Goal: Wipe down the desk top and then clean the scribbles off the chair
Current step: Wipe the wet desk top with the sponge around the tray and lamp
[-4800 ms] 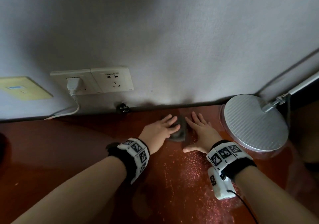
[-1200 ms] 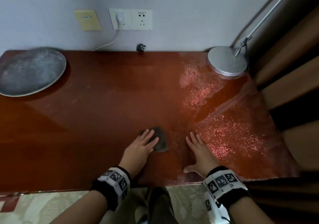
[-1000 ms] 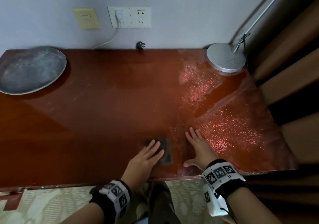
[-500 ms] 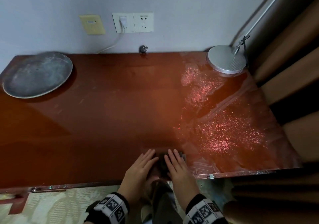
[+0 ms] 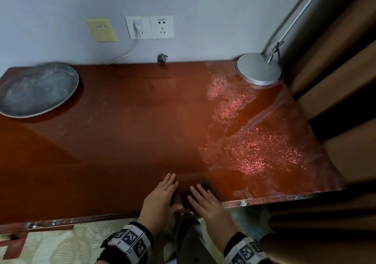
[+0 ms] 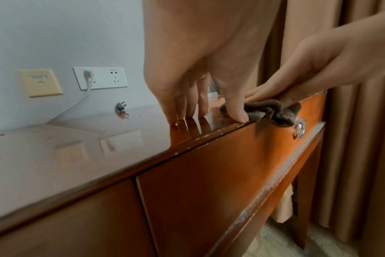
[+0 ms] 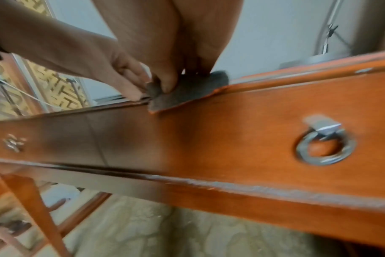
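A dark brown cloth [image 5: 186, 190] lies bunched at the front edge of the red-brown desk top [image 5: 122, 141], partly hanging over it [image 6: 273, 109]. My left hand [image 5: 160, 194] rests beside it on the left with straight fingers [image 6: 187, 107] touching the desk top and its thumb against the cloth. My right hand [image 5: 203, 200] lies over the cloth. Its fingers are on top and its thumb [image 7: 168, 81] presses a fold at the desk's edge, pinching the cloth [image 7: 187, 88].
A grey round tray [image 5: 36, 90] sits at the back left and a silver lamp base [image 5: 258, 68] at the back right. A wet, glittering patch [image 5: 254, 152] covers the right side. Brown curtains [image 5: 335, 80] hang at the right. A ring pull [image 7: 325, 149] sits on the drawer front.
My left hand slid the cloth back to the front edge. My right hand left the bare desk top and came onto the cloth, which now hangs over the edge.
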Demonstrator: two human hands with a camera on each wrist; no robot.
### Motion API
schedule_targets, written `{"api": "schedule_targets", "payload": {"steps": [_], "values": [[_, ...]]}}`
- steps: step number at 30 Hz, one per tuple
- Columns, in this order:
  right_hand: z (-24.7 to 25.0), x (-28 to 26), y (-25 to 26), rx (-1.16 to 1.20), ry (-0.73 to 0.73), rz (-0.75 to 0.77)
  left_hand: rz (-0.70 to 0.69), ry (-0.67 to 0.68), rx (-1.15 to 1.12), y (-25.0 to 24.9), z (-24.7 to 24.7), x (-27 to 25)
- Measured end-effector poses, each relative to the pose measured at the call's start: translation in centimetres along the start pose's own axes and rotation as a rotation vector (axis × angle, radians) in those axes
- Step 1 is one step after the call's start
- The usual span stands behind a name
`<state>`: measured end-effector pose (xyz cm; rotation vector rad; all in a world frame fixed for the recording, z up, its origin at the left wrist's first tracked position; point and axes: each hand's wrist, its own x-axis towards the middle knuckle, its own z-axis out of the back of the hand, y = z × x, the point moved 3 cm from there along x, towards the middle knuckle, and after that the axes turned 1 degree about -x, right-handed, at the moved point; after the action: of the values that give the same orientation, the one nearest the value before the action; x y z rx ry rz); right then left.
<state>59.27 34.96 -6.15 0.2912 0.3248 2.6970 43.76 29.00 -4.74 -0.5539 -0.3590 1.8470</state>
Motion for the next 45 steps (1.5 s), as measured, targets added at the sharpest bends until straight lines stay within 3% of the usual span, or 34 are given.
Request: {"api": "schedule_targets", "payload": {"steps": [1, 5, 8, 10, 12, 13, 15, 20, 23, 25, 28, 30, 31, 34, 37, 41, 43, 45], "values": [[0.6, -0.3, -1.3, -0.007, -0.011, -0.011, 0.018, 0.021, 0.0, 0.0, 0.0, -0.1], [1.9, -2.0, -8.7, -0.059, -0.016, -0.367, 0.053, 0.051, 0.012, -0.4, 0.3, -0.1], [1.3, -1.5, -8.7, -0.035, -0.005, -0.475, 0.074, 0.057, -0.002, -0.6, 0.4, -0.2], [0.6, -0.3, -5.3, 0.01, 0.034, -0.407, 0.074, 0.048, -0.008, -0.5, 0.4, -0.2], [-0.4, -0.2, -2.2, 0.075, 0.03, -0.193, 0.064, 0.043, -0.014, -0.6, 0.4, -0.2], [-0.5, -0.3, -1.7, 0.092, 0.03, -0.105, 0.064, 0.043, -0.018, -0.6, 0.4, -0.2], [0.0, -1.0, -3.7, 0.098, 0.054, -0.075, 0.062, 0.039, -0.023, -0.6, 0.4, -0.2], [3.6, -3.1, -10.2, 0.033, 0.124, -0.462, 0.092, 0.039, -0.048, -0.5, 0.5, -0.4], [3.8, -1.3, -9.1, -0.115, 0.111, -0.584, 0.102, 0.052, -0.054, -0.6, 0.6, -0.4], [2.2, 0.2, -6.1, -0.269, 0.188, -0.519, 0.093, 0.057, -0.05, -0.6, 0.4, -0.3], [1.7, 2.1, -1.3, -0.092, 0.223, -0.306, 0.092, 0.082, -0.038, -0.5, 0.3, -0.2], [1.6, 1.9, -2.4, -0.092, 0.259, -0.168, 0.079, 0.103, -0.034, -0.5, 0.3, -0.1], [2.7, 2.0, -3.4, -0.122, 0.287, -0.187, 0.072, 0.113, -0.03, -0.5, 0.5, -0.1], [5.0, 1.4, -7.9, -0.332, 0.35, -0.476, 0.054, 0.146, 0.009, -0.6, 1.3, 0.3], [5.7, 1.7, -8.5, -0.326, 0.503, -0.651, 0.041, 0.205, 0.089, -1.0, 2.6, 1.4], [2.7, 3.5, -3.2, -0.276, 0.393, -0.391, 0.055, 0.272, 0.135, -1.4, 3.5, 4.0], [2.1, 4.0, -2.0, -0.243, 0.488, -0.222, 0.093, 0.274, 0.15, -1.4, 4.1, 5.5], [3.9, 4.6, -4.2, -0.253, 0.457, -0.223, 0.141, 0.278, 0.162, -1.1, 4.8, 6.5]]}}
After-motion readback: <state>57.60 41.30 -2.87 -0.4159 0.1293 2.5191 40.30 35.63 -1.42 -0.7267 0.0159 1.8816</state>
